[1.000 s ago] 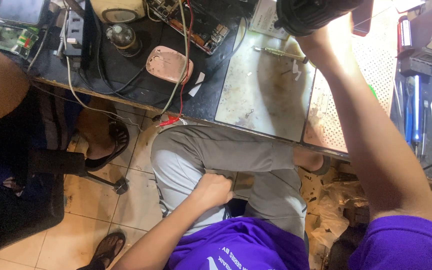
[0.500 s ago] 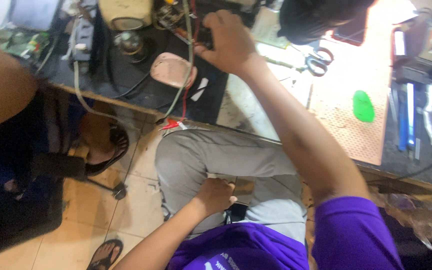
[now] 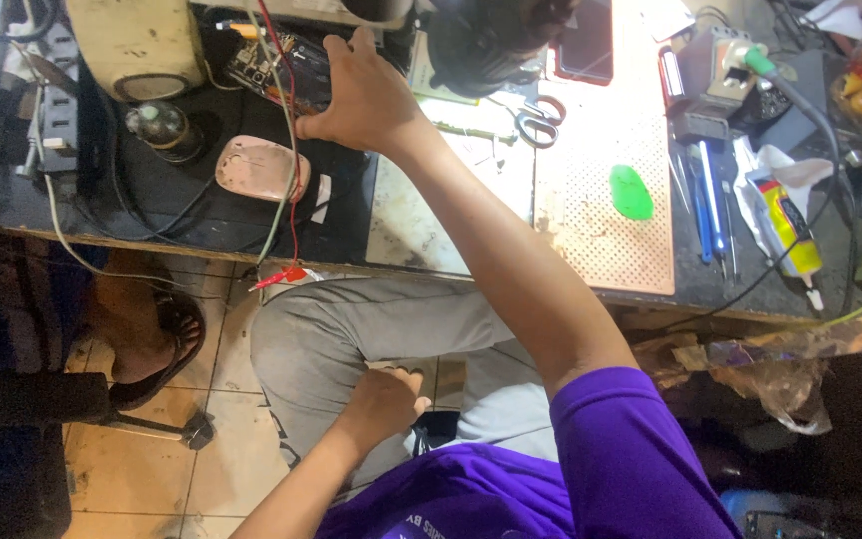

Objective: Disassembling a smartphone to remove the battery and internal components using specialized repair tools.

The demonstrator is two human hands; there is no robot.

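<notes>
My right hand (image 3: pixel 361 95) reaches across the dark workbench (image 3: pixel 182 225) and lies over the right end of an open circuit board (image 3: pixel 271 62) with red and green wires (image 3: pixel 286 190). Its thumb points left along the board's edge, and its palm hides what the fingers do. My left hand (image 3: pixel 383 404) rests as a loose fist on my grey-trousered thigh (image 3: pixel 351 324), holding nothing that I can see. A pink oval device (image 3: pixel 256 168) lies just below and left of my right hand.
A black round head (image 3: pixel 491 45) hangs over the bench. Scissors (image 3: pixel 536 120), a green pick (image 3: pixel 631 192) on a perforated mat (image 3: pixel 601 250), blue tools (image 3: pixel 710 205) and a yellow glue tube (image 3: pixel 785 225) lie to the right. Another person's sandalled foot (image 3: pixel 152 344) is at left.
My right hand has left the black round head and swung left across the bench to the circuit board. My left hand has stayed on my thigh.
</notes>
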